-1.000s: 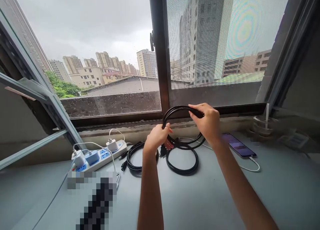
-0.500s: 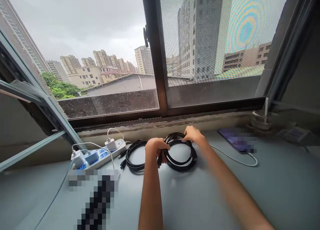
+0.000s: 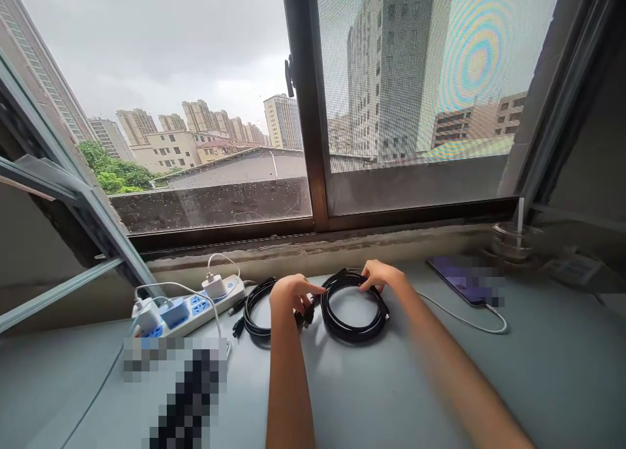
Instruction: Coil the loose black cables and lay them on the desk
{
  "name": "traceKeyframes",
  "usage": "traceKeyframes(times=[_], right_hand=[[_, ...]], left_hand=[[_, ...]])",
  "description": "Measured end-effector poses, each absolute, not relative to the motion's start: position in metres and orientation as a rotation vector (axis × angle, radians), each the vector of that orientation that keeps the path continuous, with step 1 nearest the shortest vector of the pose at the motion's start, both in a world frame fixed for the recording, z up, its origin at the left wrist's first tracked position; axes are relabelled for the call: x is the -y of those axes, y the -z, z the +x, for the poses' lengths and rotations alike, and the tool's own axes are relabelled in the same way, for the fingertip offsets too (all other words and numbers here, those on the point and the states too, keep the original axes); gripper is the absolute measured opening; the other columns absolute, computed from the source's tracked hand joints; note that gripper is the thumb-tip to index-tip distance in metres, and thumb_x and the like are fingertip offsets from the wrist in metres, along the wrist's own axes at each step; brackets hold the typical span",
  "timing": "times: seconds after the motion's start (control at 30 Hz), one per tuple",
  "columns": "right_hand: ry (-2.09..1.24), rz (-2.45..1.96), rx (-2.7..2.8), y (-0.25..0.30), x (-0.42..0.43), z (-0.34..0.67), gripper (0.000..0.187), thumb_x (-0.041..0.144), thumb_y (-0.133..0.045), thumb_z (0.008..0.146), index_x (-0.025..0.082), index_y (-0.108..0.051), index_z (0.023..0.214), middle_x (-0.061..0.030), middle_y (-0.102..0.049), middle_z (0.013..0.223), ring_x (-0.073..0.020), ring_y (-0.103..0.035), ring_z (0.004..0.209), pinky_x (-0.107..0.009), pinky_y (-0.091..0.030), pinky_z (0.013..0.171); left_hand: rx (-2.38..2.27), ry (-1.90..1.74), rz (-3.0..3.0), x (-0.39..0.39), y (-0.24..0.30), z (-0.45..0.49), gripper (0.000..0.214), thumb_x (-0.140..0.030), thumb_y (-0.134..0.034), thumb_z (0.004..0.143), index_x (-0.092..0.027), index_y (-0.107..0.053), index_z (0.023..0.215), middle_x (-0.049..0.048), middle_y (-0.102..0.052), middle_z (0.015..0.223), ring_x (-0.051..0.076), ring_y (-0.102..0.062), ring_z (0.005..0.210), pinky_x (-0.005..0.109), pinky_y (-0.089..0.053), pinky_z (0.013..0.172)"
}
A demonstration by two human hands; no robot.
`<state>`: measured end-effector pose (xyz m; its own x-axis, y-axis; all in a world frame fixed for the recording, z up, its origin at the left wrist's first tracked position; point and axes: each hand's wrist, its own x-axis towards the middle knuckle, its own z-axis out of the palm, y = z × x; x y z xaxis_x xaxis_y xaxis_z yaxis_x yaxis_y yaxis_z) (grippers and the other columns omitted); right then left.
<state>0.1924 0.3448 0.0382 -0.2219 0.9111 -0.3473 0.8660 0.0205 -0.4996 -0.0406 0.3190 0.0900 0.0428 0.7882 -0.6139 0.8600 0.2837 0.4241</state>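
Dark-framed window (image 3: 317, 204) panes, with tall buildings and grey sky beyond them, stood behind the power strip (image 3: 231, 298) and stretched well to its right; the grey-blue table (image 3: 391, 384) spread on every side of the strip; a pale metal frame (image 3: 117, 231) slanted upward at its left end; the strip itself lay flat at an angle; a dark item (image 3: 186, 400), obscured by blocks, lay on its near side. Two coils of black cable lay to the right of the strip: the left coil (image 3: 248, 315) just beside it, the right coil (image 3: 355, 333) farther off, flat on the table. The right hand (image 3: 384, 276), farther from the strip, had its fingers bent over the right coil's far edge; the left hand (image 3: 293, 292), nearer the strip, stretched a finger to that coil's near-strip edge; I could not tell whether either was pinching the cable. Well to the right of the strip lay a phone (image 3: 454, 279), partly blurred; farther right stood a cup (image 3: 511, 240) with a straw; on the strip sat a white plug (image 3: 215, 286); to its right, black connectors (image 3: 308, 315) showed beneath the left hand's fingers.
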Motion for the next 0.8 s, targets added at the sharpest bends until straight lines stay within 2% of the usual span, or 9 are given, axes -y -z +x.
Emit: traceKeyframes(times=[0.13,0.27,0.4,0.53,0.63,0.8], right_hand=[[-1.040,-1.818,2.188,-0.036,-0.348,0.197,0.017,0.020,-0.067,0.083,0.011,-0.062,0.097,-0.0028,-0.063,0.093,-0.0129,-0.061,0.071,-0.023,-0.053,0.058],[-1.045,-1.791,2.151,-0.030,-0.351,0.198,0.033,0.011,-0.068,0.079,0.014,-0.060,0.111,-0.0078,-0.060,0.112,-0.0162,-0.063,0.084,-0.026,-0.056,0.065],[-1.056,-1.753,2.162,-0.026,-0.352,0.195,0.026,0.011,-0.064,0.083,0.013,-0.062,0.109,-0.0065,-0.063,0.107,-0.0179,-0.063,0.089,-0.029,-0.056,0.069],[-1.015,-1.764,2.170,-0.025,-0.351,0.192,0.024,0.012,-0.064,0.083,0.013,-0.063,0.108,-0.0064,-0.064,0.106,-0.0179,-0.064,0.086,-0.031,-0.056,0.071],[-0.973,-1.788,2.169,-0.025,-0.350,0.190,0.025,0.014,-0.065,0.082,0.013,-0.064,0.107,-0.0066,-0.064,0.106,-0.0178,-0.064,0.085,-0.033,-0.055,0.074],[-0.873,-1.759,2.181,-0.022,-0.350,0.188,0.027,0.013,-0.068,0.078,0.015,-0.067,0.104,-0.0064,-0.067,0.101,-0.0181,-0.063,0.089,-0.033,-0.050,0.082]], left_hand=[[-1.711,0.086,1.524,-0.313,-0.094,-0.034,0.046,-0.056,-0.071,0.059,-0.017,-0.063,0.082,0.0121,-0.071,0.100,0.028,-0.069,0.081,0.030,-0.052,0.069],[-1.683,0.104,1.504,-0.312,-0.092,-0.025,0.056,-0.055,-0.066,0.067,-0.014,-0.059,0.105,0.0145,-0.072,0.092,0.028,-0.070,0.076,0.031,-0.053,0.068],[-1.602,0.106,1.458,-0.314,-0.090,-0.024,0.062,-0.052,-0.055,0.079,-0.009,-0.049,0.122,0.0157,-0.071,0.074,0.026,-0.070,0.067,0.031,-0.053,0.066],[-1.599,0.036,1.437,-0.316,-0.088,-0.028,0.065,-0.054,-0.050,0.082,-0.002,-0.047,0.122,0.0178,-0.070,0.067,0.026,-0.068,0.056,0.033,-0.054,0.065],[-1.588,0.049,1.433,-0.317,-0.085,-0.028,0.066,-0.054,-0.047,0.084,0.001,-0.048,0.120,0.0199,-0.069,0.068,0.025,-0.068,0.055,0.032,-0.054,0.067],[-1.580,0.060,1.422,-0.323,-0.074,-0.025,0.063,-0.045,-0.041,0.089,-0.005,-0.029,0.137,0.0193,-0.070,0.077,0.024,-0.068,0.057,0.032,-0.054,0.065]])
